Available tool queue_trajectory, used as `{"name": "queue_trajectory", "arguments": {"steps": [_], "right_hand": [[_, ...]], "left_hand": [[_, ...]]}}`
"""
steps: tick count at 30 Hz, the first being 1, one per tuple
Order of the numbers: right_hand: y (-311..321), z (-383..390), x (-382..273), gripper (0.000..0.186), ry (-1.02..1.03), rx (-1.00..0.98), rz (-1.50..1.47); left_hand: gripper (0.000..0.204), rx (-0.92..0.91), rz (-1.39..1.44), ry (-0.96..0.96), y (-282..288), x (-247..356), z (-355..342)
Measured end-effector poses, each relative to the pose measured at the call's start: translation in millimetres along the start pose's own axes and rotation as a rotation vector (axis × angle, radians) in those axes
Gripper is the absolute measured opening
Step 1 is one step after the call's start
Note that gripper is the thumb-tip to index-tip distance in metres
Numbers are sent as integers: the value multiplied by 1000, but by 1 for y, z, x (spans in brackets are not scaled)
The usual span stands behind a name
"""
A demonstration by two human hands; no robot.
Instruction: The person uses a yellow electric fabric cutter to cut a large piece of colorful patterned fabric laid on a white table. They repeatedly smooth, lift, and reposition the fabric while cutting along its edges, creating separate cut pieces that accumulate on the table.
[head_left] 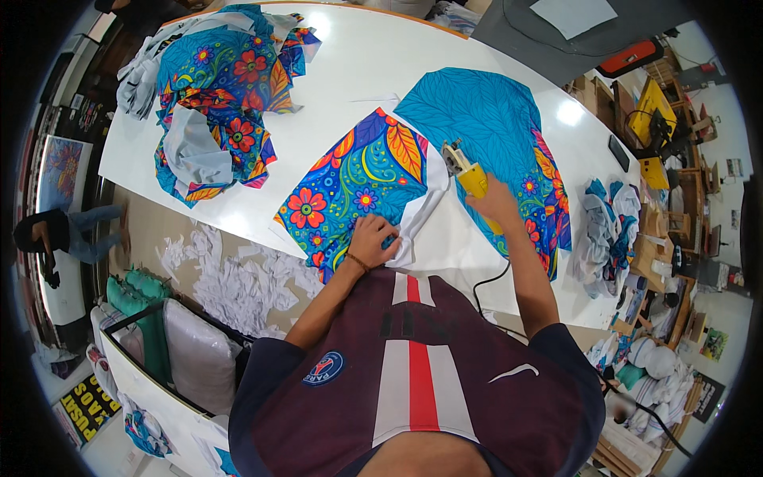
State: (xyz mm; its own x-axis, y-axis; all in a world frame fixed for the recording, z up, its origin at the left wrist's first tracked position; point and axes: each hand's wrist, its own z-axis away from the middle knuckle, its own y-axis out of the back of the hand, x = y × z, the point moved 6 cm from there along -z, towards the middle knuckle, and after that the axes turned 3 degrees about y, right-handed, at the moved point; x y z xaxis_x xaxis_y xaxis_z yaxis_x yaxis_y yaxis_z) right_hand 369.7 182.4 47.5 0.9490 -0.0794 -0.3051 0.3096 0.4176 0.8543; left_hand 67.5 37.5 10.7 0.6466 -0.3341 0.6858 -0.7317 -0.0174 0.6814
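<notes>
From the head view, the left hand (373, 238) presses flat on the floral printed fabric panel (358, 187) on the white cutting table (350, 71), while the right hand (494, 203) grips the yellow electric cutter (469, 175) at the panel's right edge. If the fabric bunches (it looks folded there), the blade could likely stray into the print, or toward those holding fingers.

**Table layout, roughly**

Printed fabric panel (362, 187) lies on the table (350, 71) right in front. Second panel (493, 127) just right of it, cutting tool (469, 176) between them. Fabric heap (218, 87) far left, paper scraps (238, 278) on the floor below the table's edge.
</notes>
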Motion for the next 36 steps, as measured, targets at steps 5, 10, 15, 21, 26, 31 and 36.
{"name": "queue_trajectory", "arguments": {"steps": [5,10,15,21,26,31,36], "right_hand": [[16,-28,-12,74,130,31,103],[31,-58,-30,75,206,-33,151],[41,-79,-50,83,252,-35,224],[45,-108,-80,84,322,-90,234],[48,-126,-108,77,381,-55,221],[43,-145,-134,74,379,-109,239],[42,-149,-143,80,393,-67,209]], "left_hand": [[15,7,-9,9,2,2,-1],[15,-13,-7,27,4,2,-1],[16,-7,1,36,4,3,-2],[16,10,-2,32,5,4,-3],[17,0,-12,22,5,5,-3],[17,-11,-20,28,4,4,-2],[17,7,-20,17,4,3,-1]]}}
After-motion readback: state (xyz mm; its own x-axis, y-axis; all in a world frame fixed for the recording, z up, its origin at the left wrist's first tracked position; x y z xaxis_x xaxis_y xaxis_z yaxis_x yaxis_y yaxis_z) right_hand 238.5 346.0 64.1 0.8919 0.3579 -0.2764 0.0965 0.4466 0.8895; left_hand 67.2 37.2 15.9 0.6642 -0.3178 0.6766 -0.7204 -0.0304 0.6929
